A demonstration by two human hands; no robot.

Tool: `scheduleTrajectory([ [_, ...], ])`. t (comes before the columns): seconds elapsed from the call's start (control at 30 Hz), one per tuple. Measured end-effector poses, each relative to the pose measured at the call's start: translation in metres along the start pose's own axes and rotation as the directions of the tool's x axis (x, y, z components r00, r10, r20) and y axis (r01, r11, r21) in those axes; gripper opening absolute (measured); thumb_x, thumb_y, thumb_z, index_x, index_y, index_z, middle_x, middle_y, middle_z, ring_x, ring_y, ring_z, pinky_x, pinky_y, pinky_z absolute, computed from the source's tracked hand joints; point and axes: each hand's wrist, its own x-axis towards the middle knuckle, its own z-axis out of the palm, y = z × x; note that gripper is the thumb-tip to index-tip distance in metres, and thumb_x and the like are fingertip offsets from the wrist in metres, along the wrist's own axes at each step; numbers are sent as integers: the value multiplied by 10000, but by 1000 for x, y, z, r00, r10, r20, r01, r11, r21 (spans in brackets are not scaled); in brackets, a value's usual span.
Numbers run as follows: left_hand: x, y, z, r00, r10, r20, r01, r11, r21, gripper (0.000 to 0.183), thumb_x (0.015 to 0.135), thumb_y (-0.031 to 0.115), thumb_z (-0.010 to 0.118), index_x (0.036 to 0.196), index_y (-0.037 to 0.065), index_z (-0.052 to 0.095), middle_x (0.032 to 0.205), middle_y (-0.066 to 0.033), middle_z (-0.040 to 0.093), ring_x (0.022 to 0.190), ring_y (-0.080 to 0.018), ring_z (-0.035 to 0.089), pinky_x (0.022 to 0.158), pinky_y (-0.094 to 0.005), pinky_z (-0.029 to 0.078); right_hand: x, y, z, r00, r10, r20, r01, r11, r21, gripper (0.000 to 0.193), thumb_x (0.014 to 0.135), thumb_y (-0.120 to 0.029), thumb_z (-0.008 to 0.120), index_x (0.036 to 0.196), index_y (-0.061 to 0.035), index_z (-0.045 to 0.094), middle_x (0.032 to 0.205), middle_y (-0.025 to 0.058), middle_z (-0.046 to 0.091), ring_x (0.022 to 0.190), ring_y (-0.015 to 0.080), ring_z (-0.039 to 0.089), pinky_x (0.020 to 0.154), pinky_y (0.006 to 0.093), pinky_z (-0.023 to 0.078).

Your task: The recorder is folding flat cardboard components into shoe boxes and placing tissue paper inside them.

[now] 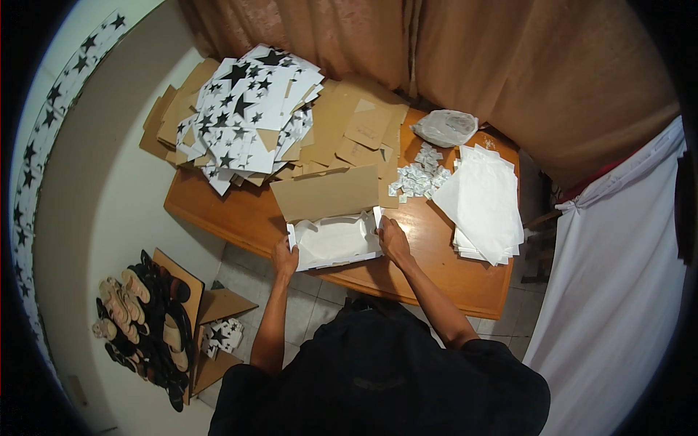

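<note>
Between my hands is an open cardboard box (327, 195), white outside and brown inside its raised lid. A sheet of white paper (331, 241) lines its inside. My left hand (284, 257) grips the box's left end, fingers closed on the wall. At the opposite end, my right hand (393, 240) holds the right wall near the lid's corner. The box is at the table's near edge. Just beyond my right hand lies a heap of small white sachets (419, 178).
Star-printed flat cardboard (243, 109) is piled at the table's back left, beside brown cardboard sheets (331, 109). A plastic bag (445, 128) and stacked white paper (486, 207) are on the wooden table's (465, 291) right. Shoes (134, 312) stand in a cardboard box on the floor at lower left.
</note>
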Motion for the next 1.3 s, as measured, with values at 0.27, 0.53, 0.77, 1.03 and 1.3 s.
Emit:
scheduleTrajectory([
  [0.27, -4, -28, 6, 998, -63, -21, 61, 995, -77, 354, 857, 81, 710, 1195, -3, 649, 1020, -177, 700, 921, -352, 686, 823, -433, 536, 2, -5, 6, 999, -42, -11, 42, 999, -3, 404, 942, -126, 604, 1300, 50, 545, 1081, 276, 642, 989, 438, 637, 871, 488, 515],
  [0.53, 5, 107, -1, 947, 317, -50, -319, 919, -232, 272, 874, 69, 714, 1132, 1, 665, 1046, -166, 653, 881, -279, 674, 788, -399, 551, -11, 37, -26, 994, 86, -71, -75, 987, 140, 394, 984, -207, 572, 1290, 41, 582, 1124, 265, 685, 991, 395, 683, 896, 453, 530],
  [0.77, 22, 181, 80, 832, 487, 264, -364, 840, -403, 200, 896, 90, 704, 1078, 9, 694, 905, -111, 717, 818, -180, 686, 704, -304, 560, -10, 65, -47, 980, 158, -118, -140, 980, 144, 372, 951, -184, 605, 1249, 39, 604, 1114, 256, 689, 926, 369, 702, 845, 442, 552],
  [1.03, 53, 217, 179, 744, 428, 513, -344, 903, -255, 283, 876, 179, 719, 1077, -18, 694, 892, -144, 726, 803, -218, 703, 779, -334, 562, 17, 80, -62, 952, 299, -66, -277, 933, 231, 378, 940, -177, 602, 1246, 45, 586, 1149, 274, 659, 1086, 414, 635, 946, 467, 502],
  [1.3, 98, 243, 244, 748, 324, 580, -283, 945, -162, 248, 871, 133, 689, 1074, -9, 682, 868, -182, 735, 854, -310, 723, 796, -394, 565, 66, 114, -53, 953, 245, -181, -229, 968, 105, 351, 931, -141, 612, 1217, 61, 590, 1132, 297, 647, 1044, 443, 636, 920, 494, 511],
])
